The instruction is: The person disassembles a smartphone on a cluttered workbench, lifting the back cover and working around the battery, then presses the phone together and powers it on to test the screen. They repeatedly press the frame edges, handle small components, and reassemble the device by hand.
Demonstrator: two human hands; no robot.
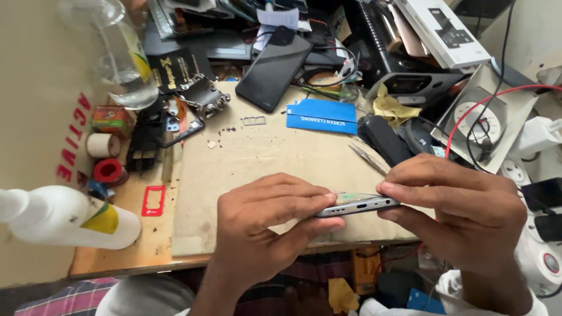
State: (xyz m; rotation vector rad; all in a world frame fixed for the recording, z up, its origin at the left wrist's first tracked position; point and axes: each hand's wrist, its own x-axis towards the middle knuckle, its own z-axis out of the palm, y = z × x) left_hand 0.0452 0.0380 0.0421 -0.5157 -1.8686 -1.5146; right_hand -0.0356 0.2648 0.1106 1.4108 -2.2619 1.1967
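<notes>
Two hands meet over the brown mat [257, 169] on our worktop [140, 246], and we take that mat as our landmark. Off the mat's left edge lies a white squeeze bottle [64, 217] on its side, with a red tape roll [108, 171] and a paler roll [102, 145] behind it, and a small red frame [153, 201] just beside the mat's edge. A clear bottle [120, 55] stands beyond the mat's far left corner.

Above the mat's near edge our left hand [263, 225] pinches the left end of a slim grey phone [358, 205], thumb beneath and fingers curled over the top. We hold the phone edge-on, so that its ports face us, raised clear of the mat. Our right hand [462, 210] grips the phone's right end, fingers pressed together along its upper face and thumb below.

On the mat's far side rest a small metal tray frame [254, 121] and a blue card [322, 116]; a black phone [274, 69] leans over the far edge. Tweezers [367, 158] lie near the mat's right edge, with a yellow cloth [393, 108] farther off.
</notes>
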